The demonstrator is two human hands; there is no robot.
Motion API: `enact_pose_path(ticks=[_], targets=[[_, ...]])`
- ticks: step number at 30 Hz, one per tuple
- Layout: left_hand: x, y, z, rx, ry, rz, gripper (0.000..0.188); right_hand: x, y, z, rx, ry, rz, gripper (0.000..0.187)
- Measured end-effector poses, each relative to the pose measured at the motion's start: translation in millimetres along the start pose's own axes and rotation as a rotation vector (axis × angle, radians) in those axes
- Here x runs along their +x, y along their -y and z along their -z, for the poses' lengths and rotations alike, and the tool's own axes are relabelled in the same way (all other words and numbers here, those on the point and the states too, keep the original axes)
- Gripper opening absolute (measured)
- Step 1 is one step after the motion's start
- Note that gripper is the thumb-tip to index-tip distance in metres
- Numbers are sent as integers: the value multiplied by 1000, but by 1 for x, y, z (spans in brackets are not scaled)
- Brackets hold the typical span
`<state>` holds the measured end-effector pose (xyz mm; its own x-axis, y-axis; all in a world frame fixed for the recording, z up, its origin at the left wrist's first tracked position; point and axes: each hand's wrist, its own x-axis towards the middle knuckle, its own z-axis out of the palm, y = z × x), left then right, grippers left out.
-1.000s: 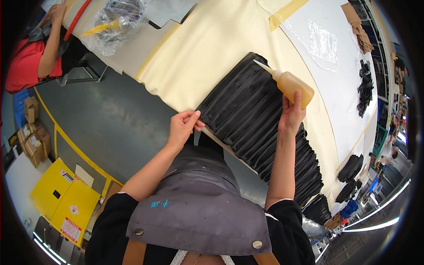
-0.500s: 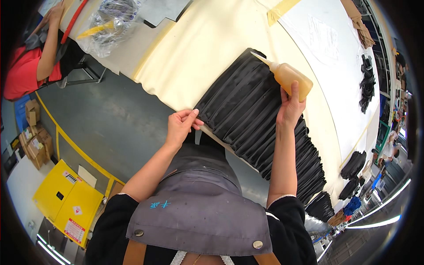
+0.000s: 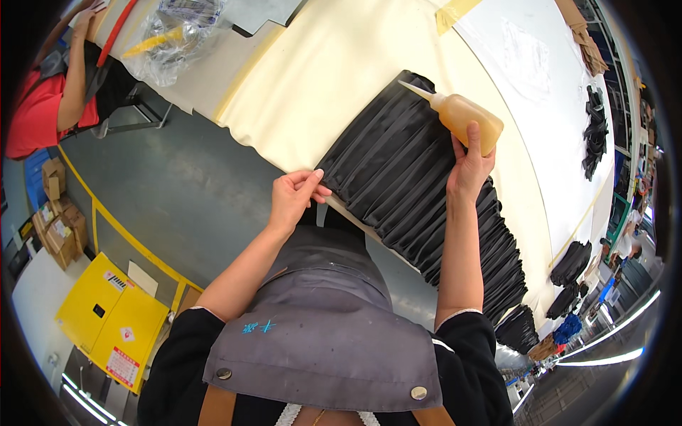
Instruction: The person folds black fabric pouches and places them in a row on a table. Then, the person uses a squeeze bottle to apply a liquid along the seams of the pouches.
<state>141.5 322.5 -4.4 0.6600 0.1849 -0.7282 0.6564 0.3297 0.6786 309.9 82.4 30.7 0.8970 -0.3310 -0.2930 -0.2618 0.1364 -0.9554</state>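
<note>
A squeeze bottle (image 3: 467, 119) of amber liquid, with a long pale nozzle, is gripped in my right hand (image 3: 470, 169). Its tip points left, over the far left end of a long row of overlapping black strips (image 3: 391, 163). They look like fabric or soft sheet, fanned out like shingles. At the near left corner of that row, my left hand (image 3: 294, 197) has thumb and fingers closed on the edge of the end strip. Whether the nozzle touches the strips, I cannot tell.
Cream cloth (image 3: 284, 92) covers the table under the strips. Beyond lies a white surface (image 3: 497, 57) with black bundles (image 3: 595, 135). A plastic bag (image 3: 170, 50) rests at the far left, near a co-worker in red (image 3: 46, 113). A yellow cabinet (image 3: 106, 319) stands at lower left.
The bottle's nozzle tip has shifted slightly left and nearer over the end strip. My left hand stays at the corner, with its grip unchanged.
</note>
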Motion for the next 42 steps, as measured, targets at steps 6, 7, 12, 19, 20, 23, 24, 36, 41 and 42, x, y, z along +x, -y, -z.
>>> enact_pose_path(ticks=[6,7,12,19,20,23,24,36,41,42], targets=[[0,-1,0,-16,10,-12,26,-5,-3,0,-69,53,11,51],[1,-1,0,-13,9,-10,26,-7,-4,0,-83,62,6,51],[1,0,0,-14,6,0,27,-15,-4,3,-103,96,-28,51],[2,1,1,-6,9,-5,28,-35,-11,5,-93,131,-76,48],[1,1,1,-6,11,-8,28,-38,-12,5,-108,142,-85,48],[1,0,1,-6,15,-18,27,-47,-14,7,-128,177,-116,48],[1,0,1,-6,17,-21,27,-51,-16,7,-126,188,-124,48],[1,6,-2,-39,-8,-33,25,-90,-18,12,-117,321,-281,50],[2,7,-1,-30,6,-45,25,-90,-11,11,11,239,-296,49],[2,7,0,-21,5,-42,25,-89,-12,11,-23,233,-241,48]])
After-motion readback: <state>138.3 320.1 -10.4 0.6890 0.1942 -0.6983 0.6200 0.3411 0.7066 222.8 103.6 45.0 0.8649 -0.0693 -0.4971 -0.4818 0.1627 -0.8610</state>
